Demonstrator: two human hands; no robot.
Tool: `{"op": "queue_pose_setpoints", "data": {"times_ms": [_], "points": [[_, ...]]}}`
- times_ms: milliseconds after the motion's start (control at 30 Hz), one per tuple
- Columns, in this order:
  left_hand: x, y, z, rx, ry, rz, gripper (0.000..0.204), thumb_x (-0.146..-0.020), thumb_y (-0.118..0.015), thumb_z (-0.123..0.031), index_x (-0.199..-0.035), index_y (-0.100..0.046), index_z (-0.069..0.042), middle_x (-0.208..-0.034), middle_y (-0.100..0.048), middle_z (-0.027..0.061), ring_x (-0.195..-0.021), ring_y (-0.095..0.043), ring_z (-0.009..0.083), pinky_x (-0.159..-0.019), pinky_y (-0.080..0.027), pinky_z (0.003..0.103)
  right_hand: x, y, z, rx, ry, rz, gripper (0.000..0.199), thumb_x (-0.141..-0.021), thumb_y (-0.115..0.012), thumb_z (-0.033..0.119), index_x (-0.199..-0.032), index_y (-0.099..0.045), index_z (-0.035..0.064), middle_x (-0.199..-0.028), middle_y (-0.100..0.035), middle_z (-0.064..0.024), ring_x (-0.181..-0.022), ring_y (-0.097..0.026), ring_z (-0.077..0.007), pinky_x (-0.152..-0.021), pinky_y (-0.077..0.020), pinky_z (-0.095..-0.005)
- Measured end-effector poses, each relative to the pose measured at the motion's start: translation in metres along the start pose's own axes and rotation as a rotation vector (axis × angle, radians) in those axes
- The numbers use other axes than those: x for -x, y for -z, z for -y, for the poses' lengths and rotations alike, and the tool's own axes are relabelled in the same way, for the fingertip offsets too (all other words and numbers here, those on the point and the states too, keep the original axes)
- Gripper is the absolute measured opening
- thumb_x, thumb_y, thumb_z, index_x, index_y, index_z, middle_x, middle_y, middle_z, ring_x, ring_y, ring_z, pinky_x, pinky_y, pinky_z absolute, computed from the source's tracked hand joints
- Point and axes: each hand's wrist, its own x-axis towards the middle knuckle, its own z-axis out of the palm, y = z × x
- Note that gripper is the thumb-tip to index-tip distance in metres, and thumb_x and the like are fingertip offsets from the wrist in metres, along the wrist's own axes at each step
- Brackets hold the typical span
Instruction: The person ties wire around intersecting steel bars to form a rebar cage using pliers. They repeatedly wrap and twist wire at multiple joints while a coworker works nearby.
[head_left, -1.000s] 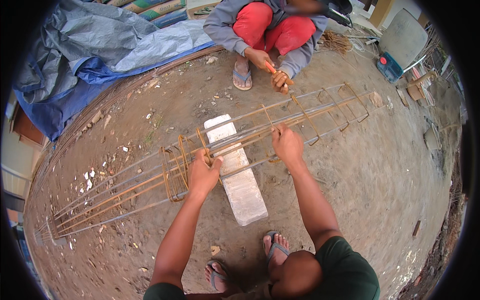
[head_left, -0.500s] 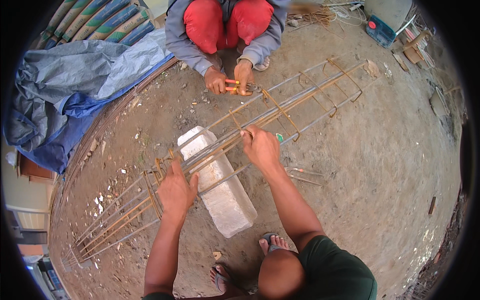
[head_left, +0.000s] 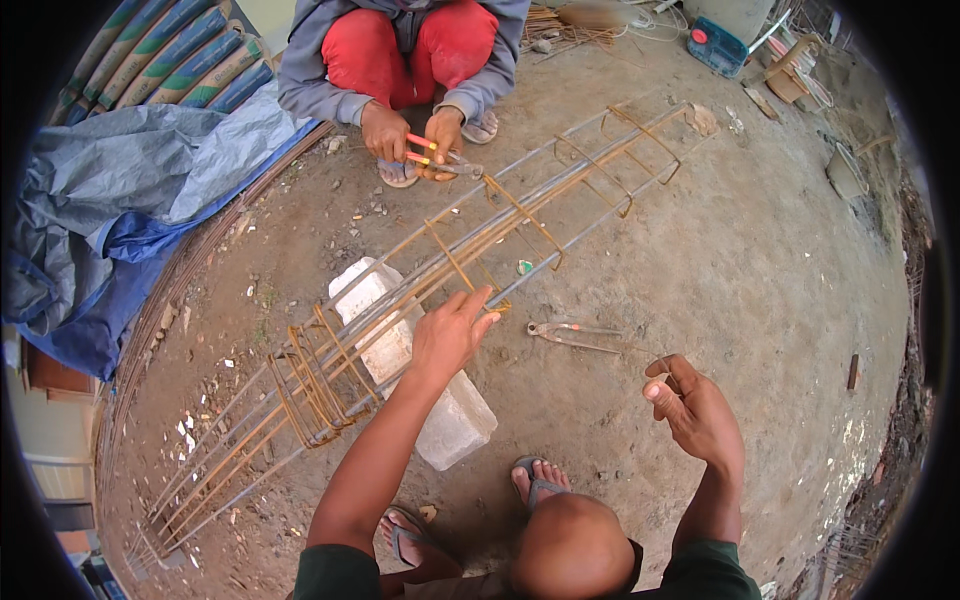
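A long rebar cage (head_left: 222,447) of straight bars and rusty square stirrups lies diagonally across a pale block (head_left: 455,425). My left hand (head_left: 447,337) is at the near side of the cage, thumb and fingers closed at the corner of a stirrup (head_left: 450,252). Off to the right, over the ground, my right hand (head_left: 697,412) pinches a thin wire (head_left: 640,350). Steel pincers (head_left: 575,336) lie on the soil between my hands. Several stirrups (head_left: 318,385) are bunched on the bars left of the block.
Across the cage a person (head_left: 400,60) squats, working red-handled pincers (head_left: 450,167) at a stirrup. A grey-blue tarp (head_left: 150,170) and stacked bags (head_left: 165,60) are at the far left. A teal container (head_left: 718,47) and a bucket (head_left: 846,172) stand at the right.
My right hand has let go of the cage and moved right, where it now pinches a wire. My left hand has shifted right along the cage to another stirrup, uncovering the bunched ones.
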Motion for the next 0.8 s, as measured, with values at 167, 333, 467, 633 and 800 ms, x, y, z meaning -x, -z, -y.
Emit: {"op": "queue_pose_setpoints", "data": {"times_ms": [167, 333, 467, 633, 800], "points": [[0.007, -0.014, 0.015, 0.118, -0.019, -0.067, 0.044, -0.095, -0.076, -0.026, -0.133, -0.068, -0.006, -0.118, -0.073, 0.0198, -0.102, -0.071, 0.0407, -0.086, -0.057, 0.046, 0.021, -0.04, -0.06, -0.637, -0.009, 0.337, 0.038, -0.109, -0.06, 0.038, -0.125, -0.065, 0.0041, -0.075, -0.061, -0.0008, -0.057, -0.049, -0.0073, -0.052, -0.0398, -0.0241], [0.008, -0.015, 0.009, 0.156, -0.022, -0.047, 0.046, -0.096, -0.074, -0.023, -0.137, -0.065, -0.004, -0.124, -0.071, 0.0217, -0.108, -0.07, 0.0421, -0.091, -0.056, 0.044, -0.024, -0.161, -0.091, -1.101, -0.156, 0.046, 0.026, -0.112, -0.055, 0.027, -0.125, -0.064, 0.0056, -0.07, -0.053, 0.0027, -0.052, -0.04, -0.0063, -0.047, -0.0323, -0.0235], [0.008, -0.016, 0.027, 0.266, -0.033, -0.05, 0.049, -0.101, -0.069, -0.029, -0.144, -0.062, -0.006, -0.117, -0.07, 0.0188, -0.104, -0.068, 0.0398, -0.088, -0.054, 0.046, -0.07, -0.208, -0.072, -1.065, -0.287, 0.115, 0.02, -0.112, -0.053, 0.022, -0.119, -0.064, 0.007, -0.072, -0.054, 0.0035, -0.054, -0.042, -0.0058, -0.047, -0.0329, -0.0231], [0.007, -0.01, 0.019, 0.324, 0.051, -0.005, 0.047, -0.1, -0.07, -0.03, -0.141, -0.066, -0.008, -0.107, -0.067, 0.0176, -0.095, -0.066, 0.0378, -0.083, -0.051, 0.046, -0.115, -0.228, -0.062, -1.224, -0.288, 0.1, 0.013, -0.108, -0.057, 0.018, -0.114, -0.064, 0.0084, -0.076, -0.054, 0.0035, -0.057, -0.045, -0.0069, -0.046, -0.033, -0.0244], [0.009, -0.013, 0.019, 0.32, 0.038, -0.099, 0.043, -0.095, -0.076, -0.023, -0.135, -0.07, -0.006, -0.098, -0.065, 0.015, -0.087, -0.063, 0.0311, -0.078, -0.05, 0.041, -0.134, -0.249, -0.046, -1.386, -0.364, 0.134, 0.011, -0.107, -0.058, 0.017, -0.111, -0.064, 0.0089, -0.076, -0.052, 0.0033, -0.057, -0.042, -0.0076, -0.046, -0.0316, -0.0238]]}}
